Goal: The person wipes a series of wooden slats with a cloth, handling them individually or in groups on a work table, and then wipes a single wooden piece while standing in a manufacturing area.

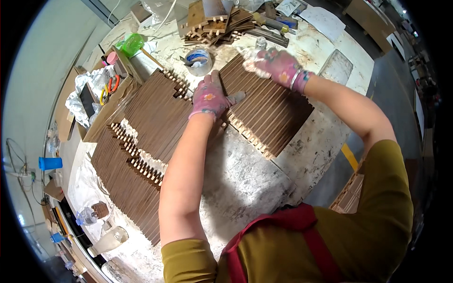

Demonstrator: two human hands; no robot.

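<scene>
A dark brown ribbed wooden panel (pixel 266 111) lies in front of me, pale dowel pegs lining its near edge. Over that panel's left edge, my left hand (pixel 209 99) lies pressed down in a pink flowered glove, thumb spread away from the fingers. At the far right side of the panel my right hand (pixel 281 69), gloved alike, grips a crumpled white cloth (pixel 250 62) against the surface; the fingertips are partly hidden and a little blurred. To the left are two more ribbed panels, one farther off (pixel 158 113) and one nearer (pixel 118 172), both with pegs along an edge.
A roll of tape (pixel 198 63) stands behind my left hand. Wooden pieces with pegs (pixel 217 26) are piled at the back, beside hand tools (pixel 271 23). On the left sits a cardboard box (pixel 113 120) of tools and wrapping; a clear bottle (pixel 111 240) lies nearer.
</scene>
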